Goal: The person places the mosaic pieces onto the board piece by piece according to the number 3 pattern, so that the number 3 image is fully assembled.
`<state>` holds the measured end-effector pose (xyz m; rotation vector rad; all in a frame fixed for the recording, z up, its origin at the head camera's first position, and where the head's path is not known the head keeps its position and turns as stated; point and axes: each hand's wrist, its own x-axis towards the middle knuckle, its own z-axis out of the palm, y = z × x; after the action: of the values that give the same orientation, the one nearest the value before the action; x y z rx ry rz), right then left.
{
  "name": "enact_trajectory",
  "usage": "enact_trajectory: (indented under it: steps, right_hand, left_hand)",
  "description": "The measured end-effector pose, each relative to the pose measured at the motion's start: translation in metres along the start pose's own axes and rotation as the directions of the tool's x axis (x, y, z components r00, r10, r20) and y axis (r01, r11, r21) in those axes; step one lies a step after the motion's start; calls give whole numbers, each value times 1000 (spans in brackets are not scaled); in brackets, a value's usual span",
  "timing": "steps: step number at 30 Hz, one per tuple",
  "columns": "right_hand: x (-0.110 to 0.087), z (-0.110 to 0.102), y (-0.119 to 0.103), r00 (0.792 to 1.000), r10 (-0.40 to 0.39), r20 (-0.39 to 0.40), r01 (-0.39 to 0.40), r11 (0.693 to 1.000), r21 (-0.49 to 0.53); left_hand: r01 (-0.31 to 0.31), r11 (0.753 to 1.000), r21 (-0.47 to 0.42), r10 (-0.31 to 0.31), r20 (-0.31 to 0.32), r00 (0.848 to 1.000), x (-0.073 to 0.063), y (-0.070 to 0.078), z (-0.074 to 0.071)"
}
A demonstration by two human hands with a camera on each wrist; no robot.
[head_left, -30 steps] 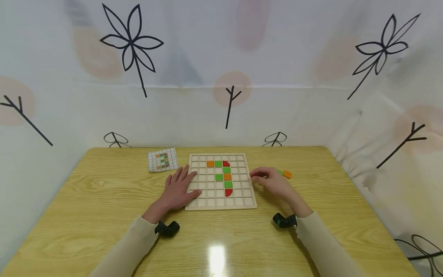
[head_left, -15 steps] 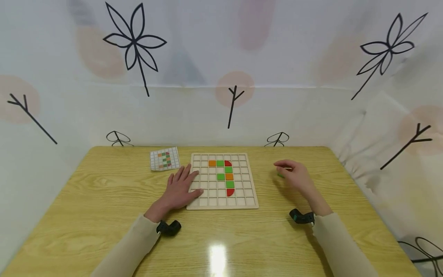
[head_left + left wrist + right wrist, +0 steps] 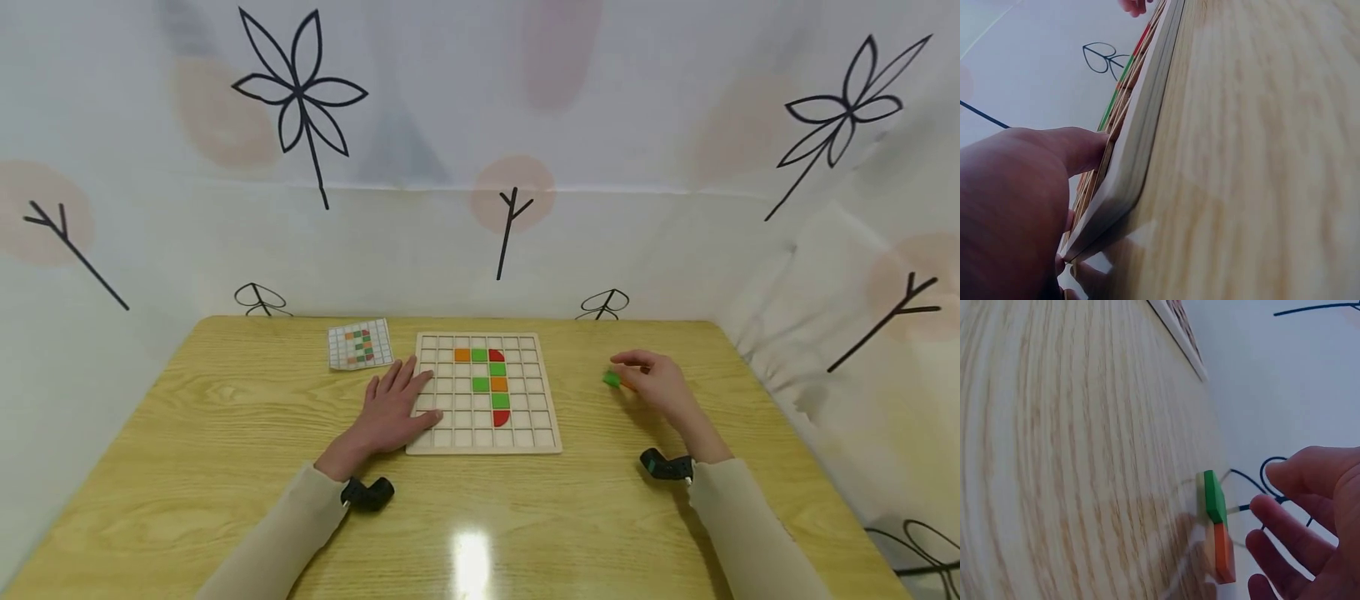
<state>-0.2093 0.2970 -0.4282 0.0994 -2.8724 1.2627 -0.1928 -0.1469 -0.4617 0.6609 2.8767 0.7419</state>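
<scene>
My left hand (image 3: pixel 386 417) rests on the left edge of a wooden grid board (image 3: pixel 444 437), fingers spread and straight. In the left wrist view the thumb (image 3: pixel 1082 149) lies over the board's rim. Orange, green and red tiles fill several cells, among them a red rounded tile (image 3: pixel 501 418) and an orange square tile (image 3: pixel 498 384). Above the table at the right, my right hand (image 3: pixel 656 385) hovers by a green tile (image 3: pixel 1213 497) and an orange tile (image 3: pixel 1224 555). Its fingers are loosely bent, apart from both tiles in the right wrist view, and hold nothing.
A printed pattern card (image 3: pixel 360 344) lies beyond the left hand, showing a coloured grid. The wooden table (image 3: pixel 570 517) ends at a white patterned cloth (image 3: pixel 420 250) at the back and sides. Each wrist wears a black camera.
My right hand has moved from the board's right edge rightward to the green and orange tiles. The left hand stays on the board. The head view has shifted slightly.
</scene>
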Motion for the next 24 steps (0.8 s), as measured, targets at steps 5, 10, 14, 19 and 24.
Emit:
enact_trajectory:
  steps: [5, 10, 14, 19, 24]
  right_hand:
    - [2, 1, 4, 999, -7, 41, 9, 999, -32]
    - [5, 3, 8, 998, -14, 69, 17, 999, -46]
    - [6, 4, 11, 996, -46, 79, 52, 996, -71]
    - [7, 6, 11, 995, -70, 68, 77, 992, -99]
    - [4, 5, 12, 996, -57, 61, 64, 992, -111]
  left_hand:
    - [0, 1000, 4, 0, 0, 1000, 0, 0, 0]
    - [-1, 1000, 0, 1, -2, 1000, 1, -1, 1]
    - [-2, 1000, -4, 2, -7, 1000, 1, -1, 2]
    - [0, 1000, -1, 0, -12, 1000, 1, 0, 0]
    - [1, 1000, 8, -1, -7, 1000, 1, 1, 0]
